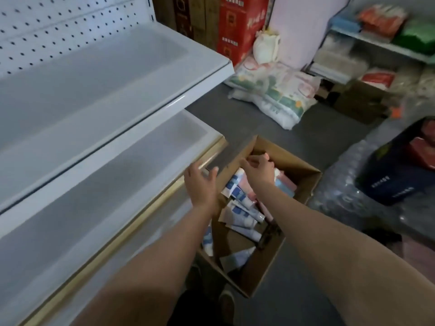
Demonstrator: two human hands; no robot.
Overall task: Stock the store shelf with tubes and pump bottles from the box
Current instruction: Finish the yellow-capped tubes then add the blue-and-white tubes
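An open cardboard box (303,184) stands on the grey floor beside the white store shelf (131,161). Inside it lie several white-and-blue tubes (240,194) and pink packages (286,182). My left hand (200,182) hovers over the box's left edge, next to the lower shelf's front rim, fingers spread and holding nothing. My right hand (259,170) reaches into the far part of the box with fingers loosely curled above the tubes; no item is plainly held. Both shelf boards in view are bare.
Printed sacks (273,90) lie on the floor beyond the box, with red cartons (237,27) behind them. A dark bag (397,168) on plastic-wrapped goods sits at the right. Another stocked shelf (376,43) stands at the back right.
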